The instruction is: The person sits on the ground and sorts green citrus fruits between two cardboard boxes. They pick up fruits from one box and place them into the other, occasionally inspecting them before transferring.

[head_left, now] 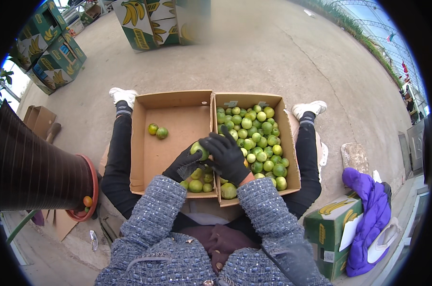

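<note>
Both of my hands wear dark gloves and meet above the inner walls of two open cardboard boxes. My left hand is closed round a green tomato. Right beside that tomato is my right hand, its fingers apart and partly bent; whether its fingertips touch the tomato I cannot tell. The left box holds two tomatoes toward its far left and several more at its near right corner, partly hidden by my hands. Many green and yellowish tomatoes fill the right box.
My outstretched legs flank the boxes. To the left stands a large dark ribbed cylinder with a reddish rim. Banana boxes are stacked far left, with others ahead. At right, a purple jacket drapes over another banana box.
</note>
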Action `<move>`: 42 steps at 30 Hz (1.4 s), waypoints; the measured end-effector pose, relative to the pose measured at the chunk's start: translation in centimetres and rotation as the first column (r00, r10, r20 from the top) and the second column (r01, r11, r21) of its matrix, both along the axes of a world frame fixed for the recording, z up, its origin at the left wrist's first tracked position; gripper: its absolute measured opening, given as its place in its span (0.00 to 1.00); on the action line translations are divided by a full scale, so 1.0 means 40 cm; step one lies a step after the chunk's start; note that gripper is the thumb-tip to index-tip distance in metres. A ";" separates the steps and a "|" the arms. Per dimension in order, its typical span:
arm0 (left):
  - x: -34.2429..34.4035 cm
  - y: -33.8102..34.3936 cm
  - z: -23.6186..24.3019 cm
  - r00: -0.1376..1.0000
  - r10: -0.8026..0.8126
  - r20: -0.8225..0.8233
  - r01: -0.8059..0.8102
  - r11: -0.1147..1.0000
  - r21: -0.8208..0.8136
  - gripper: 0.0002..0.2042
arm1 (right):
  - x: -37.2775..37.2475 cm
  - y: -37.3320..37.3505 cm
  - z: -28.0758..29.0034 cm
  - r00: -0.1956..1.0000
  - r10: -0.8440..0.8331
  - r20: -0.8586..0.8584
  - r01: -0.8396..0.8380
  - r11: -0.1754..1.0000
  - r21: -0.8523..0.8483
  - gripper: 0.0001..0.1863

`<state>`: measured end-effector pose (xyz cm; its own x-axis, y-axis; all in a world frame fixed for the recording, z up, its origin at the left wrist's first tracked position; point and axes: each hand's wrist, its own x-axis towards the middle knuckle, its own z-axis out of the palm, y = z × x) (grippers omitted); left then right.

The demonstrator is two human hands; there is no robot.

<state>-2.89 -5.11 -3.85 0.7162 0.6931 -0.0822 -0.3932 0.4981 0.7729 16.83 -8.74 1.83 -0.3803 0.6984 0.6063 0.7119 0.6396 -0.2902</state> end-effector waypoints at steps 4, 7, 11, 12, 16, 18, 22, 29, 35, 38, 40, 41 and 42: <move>0.002 0.001 0.010 0.988 0.088 -0.130 -0.110 0.980 -0.168 0.21 | 0.021 0.011 -0.018 0.995 -0.091 -0.047 0.092 0.996 0.009 0.32; -0.011 0.024 0.007 0.972 0.205 -0.111 -0.233 0.888 -0.398 0.17 | 0.094 0.038 -0.034 0.926 -0.362 -0.108 0.367 0.930 0.030 0.28; -0.023 0.047 -0.056 0.845 0.518 -0.134 -0.484 0.633 -0.604 0.21 | 0.229 0.063 -0.098 0.669 -0.736 0.105 0.739 0.674 0.010 0.26; -0.038 0.050 -0.088 0.859 0.508 -0.060 -0.426 0.646 -0.634 0.21 | 0.257 0.065 -0.116 0.622 -0.763 0.176 0.777 0.629 -0.016 0.26; -0.027 0.049 -0.075 0.890 0.453 -0.053 -0.374 0.658 -0.653 0.23 | 0.335 0.065 -0.177 0.587 -0.749 0.308 0.803 0.587 -0.103 0.27; -0.019 0.046 -0.058 0.897 0.425 -0.120 -0.405 0.682 -0.609 0.24 | 0.339 0.067 -0.184 0.541 -0.759 0.362 0.837 0.526 -0.150 0.27; -0.026 0.039 -0.055 0.922 0.379 -0.081 -0.356 0.744 -0.565 0.24 | 0.325 0.074 -0.162 0.497 -0.771 0.398 0.868 0.434 -0.243 0.29; -0.008 0.034 -0.031 0.913 0.362 -0.188 -0.406 0.765 -0.500 0.27 | 0.327 0.055 -0.172 0.543 -0.810 0.219 0.835 0.549 -0.041 0.28; -0.009 0.040 -0.035 0.997 0.054 0.062 -0.029 0.938 -0.346 0.26 | 0.136 0.027 -0.044 0.925 -0.276 -0.263 0.317 0.939 0.133 0.28; 0.016 -0.024 0.052 0.999 -0.031 0.017 0.033 0.990 -0.139 0.26 | 0.028 -0.011 -0.021 0.977 -0.070 -0.202 0.068 0.998 -0.015 0.30; 0.015 -0.024 0.058 1.000 -0.023 -0.008 0.022 0.993 -0.113 0.28 | 0.003 -0.015 -0.016 0.999 -0.034 0.030 0.033 0.999 0.015 0.28; 0.021 -0.028 0.069 0.999 -0.014 -0.033 0.011 0.995 -0.102 0.28 | 0.005 -0.015 -0.016 0.999 -0.028 0.017 0.028 1.000 0.005 0.28; 0.024 -0.030 0.075 0.998 -0.005 -0.058 -0.001 0.996 -0.091 0.28 | 0.009 -0.015 -0.017 1.000 -0.022 0.003 0.022 1.000 -0.004 0.28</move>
<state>-1.92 -6.33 -0.85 0.7097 0.6794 -0.1863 -0.3480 0.5681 0.7458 17.20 -9.35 1.16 -0.3666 0.7092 0.6023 0.7268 0.6224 -0.2904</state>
